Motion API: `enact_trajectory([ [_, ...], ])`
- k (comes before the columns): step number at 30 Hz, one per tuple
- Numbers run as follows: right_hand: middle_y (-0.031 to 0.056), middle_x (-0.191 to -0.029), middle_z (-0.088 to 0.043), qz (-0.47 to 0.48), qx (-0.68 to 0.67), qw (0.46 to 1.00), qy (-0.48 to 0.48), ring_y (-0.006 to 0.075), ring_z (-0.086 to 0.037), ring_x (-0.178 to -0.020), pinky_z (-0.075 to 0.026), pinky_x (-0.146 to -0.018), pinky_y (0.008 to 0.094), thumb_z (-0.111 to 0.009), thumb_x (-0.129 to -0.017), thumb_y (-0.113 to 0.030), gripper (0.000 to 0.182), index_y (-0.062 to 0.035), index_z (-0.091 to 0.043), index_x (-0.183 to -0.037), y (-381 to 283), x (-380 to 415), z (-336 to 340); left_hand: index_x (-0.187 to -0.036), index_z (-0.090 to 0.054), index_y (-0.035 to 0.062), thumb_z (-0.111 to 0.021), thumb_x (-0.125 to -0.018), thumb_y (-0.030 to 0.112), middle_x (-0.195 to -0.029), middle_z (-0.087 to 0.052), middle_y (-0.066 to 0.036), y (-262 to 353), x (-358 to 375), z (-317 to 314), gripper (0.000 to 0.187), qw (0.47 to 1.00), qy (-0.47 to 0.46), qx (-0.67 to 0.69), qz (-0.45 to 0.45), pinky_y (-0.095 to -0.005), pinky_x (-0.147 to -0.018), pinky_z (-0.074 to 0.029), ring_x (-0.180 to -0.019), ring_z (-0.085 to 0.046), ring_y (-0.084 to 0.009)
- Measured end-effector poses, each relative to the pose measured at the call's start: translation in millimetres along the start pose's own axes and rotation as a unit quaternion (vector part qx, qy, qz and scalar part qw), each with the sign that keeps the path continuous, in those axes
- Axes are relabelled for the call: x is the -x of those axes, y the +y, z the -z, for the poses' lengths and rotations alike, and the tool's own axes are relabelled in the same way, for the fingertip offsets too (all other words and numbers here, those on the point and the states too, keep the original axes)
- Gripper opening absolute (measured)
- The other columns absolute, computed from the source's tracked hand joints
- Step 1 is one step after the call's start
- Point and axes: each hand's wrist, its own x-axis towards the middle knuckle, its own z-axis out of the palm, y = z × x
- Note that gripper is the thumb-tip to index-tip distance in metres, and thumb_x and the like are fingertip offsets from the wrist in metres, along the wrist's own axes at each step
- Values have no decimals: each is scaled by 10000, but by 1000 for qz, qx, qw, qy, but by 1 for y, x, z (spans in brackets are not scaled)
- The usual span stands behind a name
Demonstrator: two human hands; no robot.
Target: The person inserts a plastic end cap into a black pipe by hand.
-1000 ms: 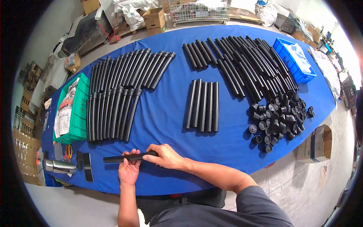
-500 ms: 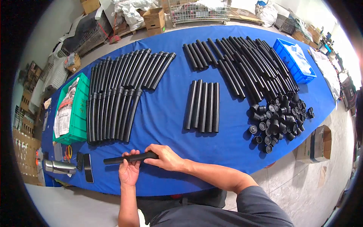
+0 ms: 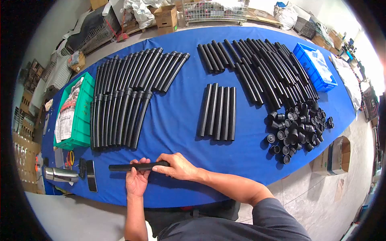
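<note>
A black plastic tube (image 3: 120, 167) lies level across both hands above the table's near edge. My left hand (image 3: 137, 181) holds it from below near the middle, fingers wrapped round it. Closed over the tube's right end is my right hand (image 3: 177, 166); whether a cap sits on that end is hidden by the fingers. Beyond the hands, several plain black tubes (image 3: 220, 114) lie side by side. Rows of tubes with collared caps (image 3: 120, 116) rest at the left, and a heap of loose black caps (image 3: 295, 132) is at the right.
A larger pile of plain tubes (image 3: 269, 74) lies at the back right, next to a blue crate (image 3: 330, 86). At the left stand a green crate (image 3: 82, 138), a phone (image 3: 92, 176), scissors (image 3: 71, 157) and a shiny metal cylinder (image 3: 60, 174). Blue cloth (image 3: 177, 116) covers the table.
The tube's left end has risen slightly, so it lies more level. Both hands keep their hold in nearly the same place. The view has shifted a little.
</note>
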Motion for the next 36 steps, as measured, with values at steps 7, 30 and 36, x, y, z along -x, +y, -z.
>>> enact_trajectory([
  [7, 161, -787, -651, 49, 50, 997, 26, 294, -670, -715, -509, -656, 424, -729, -920, -264, 346, 12, -627, -1100, -6, 2, 1, -1276, -547, 18, -604, -1005, 89, -1376, -575, -256, 0, 1, -1, 286, 1000, -2, 9, -3, -549, -1152, -442, -1365, -494, -410],
  [30, 162, -765, -665, 91, 93, 991, 37, 300, -686, -689, -527, -643, 417, -711, -930, -285, 367, 18, -625, -1118, 8, 0, -4, -1287, -554, 31, -621, -1000, 112, -1363, -593, -238, 0, -1, -3, 306, 999, 30, -20, 5, -541, -1131, -465, -1354, -512, -393],
  [36, 153, -701, -652, 36, 73, 997, 7, 293, -679, -636, -518, -602, 414, -701, -945, -326, 384, 16, -622, -1103, -5, 2, 2, -1284, -554, 23, -614, -1002, 104, -1361, -590, -248, 1, 0, 2, 300, 1000, 12, 7, -1, -542, -1128, -469, -1359, -504, -399],
])
